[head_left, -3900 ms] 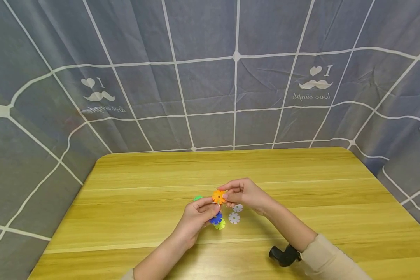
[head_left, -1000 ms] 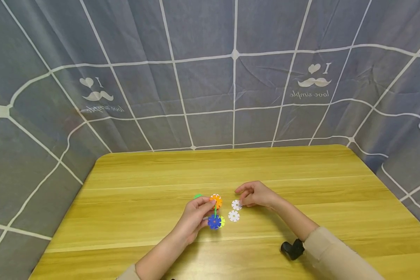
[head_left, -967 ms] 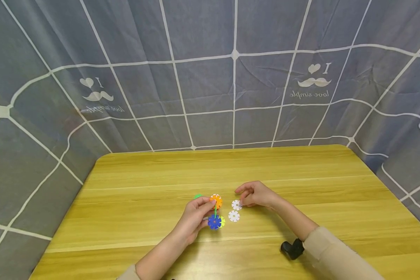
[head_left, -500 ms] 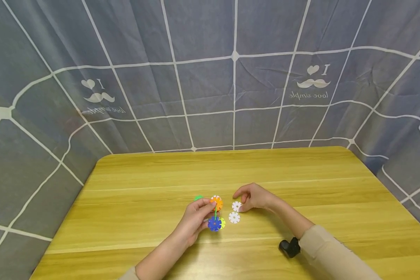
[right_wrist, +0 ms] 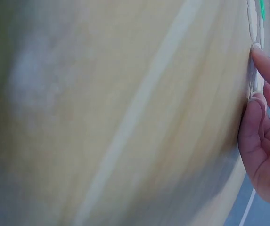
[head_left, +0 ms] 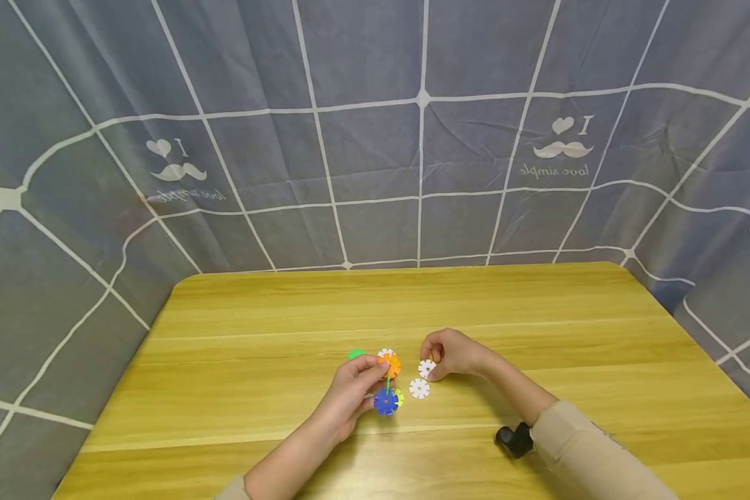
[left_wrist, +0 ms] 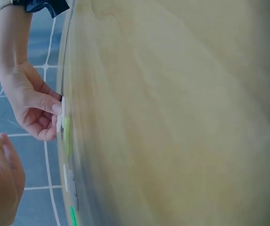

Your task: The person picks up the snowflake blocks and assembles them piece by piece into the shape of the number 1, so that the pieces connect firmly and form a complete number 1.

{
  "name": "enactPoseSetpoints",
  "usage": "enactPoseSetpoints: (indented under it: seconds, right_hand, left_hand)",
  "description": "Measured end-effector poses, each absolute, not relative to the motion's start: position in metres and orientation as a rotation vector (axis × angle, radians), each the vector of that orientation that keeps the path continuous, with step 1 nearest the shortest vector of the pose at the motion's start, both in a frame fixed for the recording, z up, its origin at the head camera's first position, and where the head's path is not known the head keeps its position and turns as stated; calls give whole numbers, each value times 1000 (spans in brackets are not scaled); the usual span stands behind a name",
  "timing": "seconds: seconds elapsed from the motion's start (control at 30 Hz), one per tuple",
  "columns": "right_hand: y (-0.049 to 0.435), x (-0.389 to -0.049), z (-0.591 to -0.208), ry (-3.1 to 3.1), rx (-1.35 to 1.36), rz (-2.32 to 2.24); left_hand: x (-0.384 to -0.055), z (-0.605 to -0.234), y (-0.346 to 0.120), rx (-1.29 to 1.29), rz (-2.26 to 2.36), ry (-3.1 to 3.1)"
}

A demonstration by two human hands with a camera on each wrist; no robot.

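My left hand (head_left: 348, 394) pinches the orange notched disc (head_left: 392, 365) of a small joined set, thumb on its face. From it a green disc (head_left: 387, 381), seen edge-on, runs down to a blue notched disc (head_left: 386, 402). To the right, my right hand (head_left: 457, 353) pinches a white notched disc (head_left: 426, 369) at the table, thumb at its near edge and index finger at the far side. In the right wrist view, thumb and fingertip of that hand (right_wrist: 269, 141) meet the disc's edges. Just nearer lies a second white disc (head_left: 419, 389).
A yellow-green disc (head_left: 400, 397) shows partly behind the blue one. Beyond the left hand lie a green disc (head_left: 356, 354) and another white disc (head_left: 385, 352), partly hidden. A black device (head_left: 514, 441) sits by the right sleeve. A grey curtain (head_left: 375, 153) hangs behind the wooden table (head_left: 256, 312).
Earlier both hands were at the orange disc. The right hand then moved right to the white disc, and its fingers have closed on it. The left hand keeps the joined set nearly still.
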State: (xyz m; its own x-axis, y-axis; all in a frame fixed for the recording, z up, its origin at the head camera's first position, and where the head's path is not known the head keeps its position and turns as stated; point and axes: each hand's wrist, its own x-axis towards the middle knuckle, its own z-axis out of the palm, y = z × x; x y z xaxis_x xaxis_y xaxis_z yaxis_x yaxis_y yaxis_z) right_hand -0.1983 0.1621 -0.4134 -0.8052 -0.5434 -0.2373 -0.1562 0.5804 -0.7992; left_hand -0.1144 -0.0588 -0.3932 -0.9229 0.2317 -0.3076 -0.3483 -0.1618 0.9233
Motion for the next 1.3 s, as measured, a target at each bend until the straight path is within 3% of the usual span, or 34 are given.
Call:
enactPoseSetpoints:
  seconds: [0.7,1.03,1.3]
  right_hand:
    - [171,-199,-414,2260,-459,-1315]
    - [160,-201,-401,2164,-605,-1519]
    - [146,-195,-390,2064,-571,-1658]
  left_hand:
    - [-116,-394,-58,-122,2147,1720]
    - [-116,-395,-59,-132,2122,1741]
    - [-115,-394,-59,-127,2137,1722]
